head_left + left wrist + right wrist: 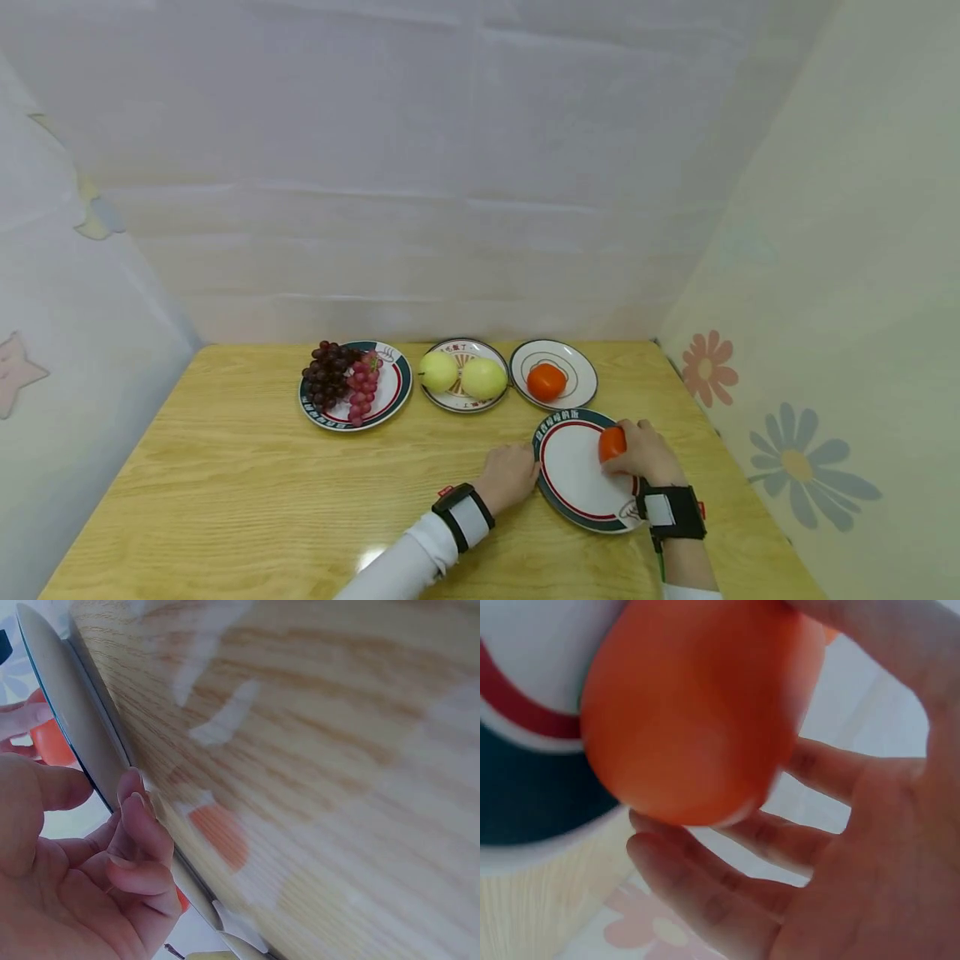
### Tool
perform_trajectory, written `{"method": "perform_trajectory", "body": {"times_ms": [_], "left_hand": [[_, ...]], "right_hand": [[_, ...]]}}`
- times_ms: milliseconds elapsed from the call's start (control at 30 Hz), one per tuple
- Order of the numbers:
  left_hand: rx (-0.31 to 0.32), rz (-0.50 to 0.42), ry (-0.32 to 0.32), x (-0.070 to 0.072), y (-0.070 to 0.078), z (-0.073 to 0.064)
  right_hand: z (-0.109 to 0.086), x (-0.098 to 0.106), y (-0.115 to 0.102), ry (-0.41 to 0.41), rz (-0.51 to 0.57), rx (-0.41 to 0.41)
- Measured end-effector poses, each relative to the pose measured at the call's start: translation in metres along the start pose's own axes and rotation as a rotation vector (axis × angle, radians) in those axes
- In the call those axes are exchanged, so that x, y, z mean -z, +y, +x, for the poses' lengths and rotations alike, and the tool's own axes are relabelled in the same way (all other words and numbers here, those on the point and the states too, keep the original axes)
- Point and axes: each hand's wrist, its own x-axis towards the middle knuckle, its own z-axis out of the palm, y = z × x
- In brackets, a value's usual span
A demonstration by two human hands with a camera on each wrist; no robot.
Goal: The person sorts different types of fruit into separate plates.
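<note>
A large white plate with a red ring and dark green rim lies on the table toward the right. My left hand is at its left edge; in the left wrist view the thumb lies over the plate's rim and curled fingers are beneath it. My right hand grips an orange-red tomato over the plate's right part. Close up in the right wrist view, fingers reach around the smooth tomato. Whether it touches the plate, I cannot tell.
Behind stand a small plate with another tomato, a plate with two yellow-green pears, and a green-rimmed plate with dark grapes and pink grapes. Cloth-covered walls border the wooden table.
</note>
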Motion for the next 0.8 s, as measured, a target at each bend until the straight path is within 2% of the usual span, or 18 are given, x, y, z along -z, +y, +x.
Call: {"method": "perform_trajectory", "body": {"times_ms": [133, 300, 367, 567, 800], "left_hand": [[-0.015, 0.016, 0.041, 0.0, -0.003, -0.003], [-0.001, 0.005, 0.016, 0.002, -0.005, -0.004], [0.008, 0.007, 0.007, 0.002, -0.006, -0.003], [0.024, 0.003, -0.029, 0.001, -0.004, 0.0], [0.01, 0.021, -0.031, 0.004, 0.0, 0.0]], "right_hand": [[0.015, 0.006, -0.005, 0.054, 0.003, 0.061], [0.054, 0.019, -0.022, 0.143, 0.071, 0.134], [0.072, 0.023, -0.03, 0.15, 0.083, 0.149], [0.117, 0.014, -0.038, 0.155, 0.084, 0.141], [0.141, -0.002, -0.031, 0.121, 0.111, 0.101]]}}
